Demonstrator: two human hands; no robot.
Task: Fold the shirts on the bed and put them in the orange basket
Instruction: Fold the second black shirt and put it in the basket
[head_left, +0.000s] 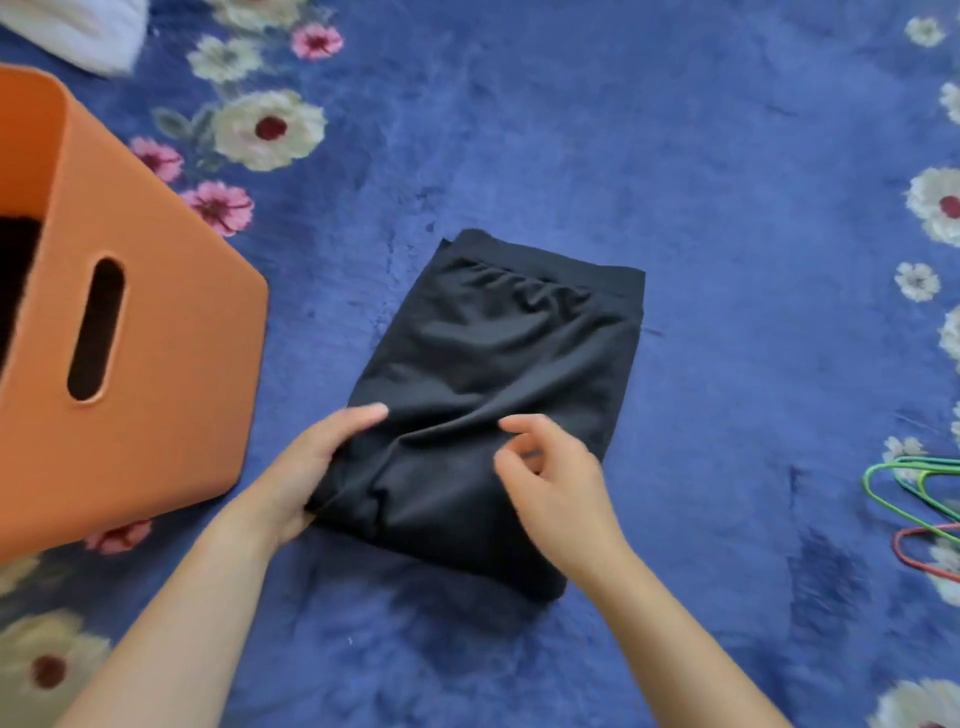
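Observation:
A black shirt (493, 358), folded into a rectangle, lies on the blue flowered bedspread (701, 208) in the middle of the view. My left hand (306, 467) grips the shirt's near left edge, thumb on top and fingers underneath. My right hand (550, 473) hovers just above the near right part of the shirt with its fingers loosely curled and holds nothing. The orange basket (156, 374) stands at the left, close to the shirt, with a slot handle facing me. Something dark shows inside it.
Green and red wire hangers (919, 499) lie at the right edge of the bed. A white cloth (83, 31) sits at the top left corner beyond the basket. Bare bedspread stretches beyond and to the right of the shirt.

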